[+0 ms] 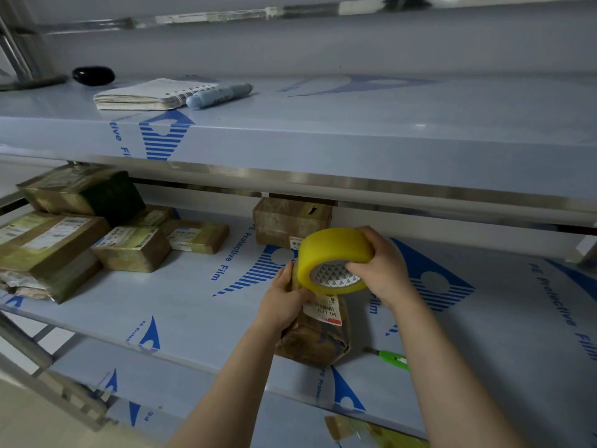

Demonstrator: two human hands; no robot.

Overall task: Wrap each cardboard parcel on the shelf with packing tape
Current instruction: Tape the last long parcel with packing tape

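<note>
1. On the lower shelf (193, 305), close to its front edge, the parcel (318, 337) in work stands on end. The left hand (284, 299) holds its upper left side, grip curled round it. The right hand (381, 270) has its grip closed on the yellow tape roll (332, 257), fingers in the core, with the roll against the parcel's top.
2. A hard pull on the tape could tip the parcel off the edge. A tilted roll could crease the tape or lay it over the barcode label (323, 310).
3. A green-handled cutter (392, 358) lies just right of the parcel, partly hidden by the forearm. Another parcel (287, 221) sits behind, and a stack of parcels (51, 247) lies well to the left. The upper shelf (355, 150) overhangs, limiting room to lift the roll.
</note>
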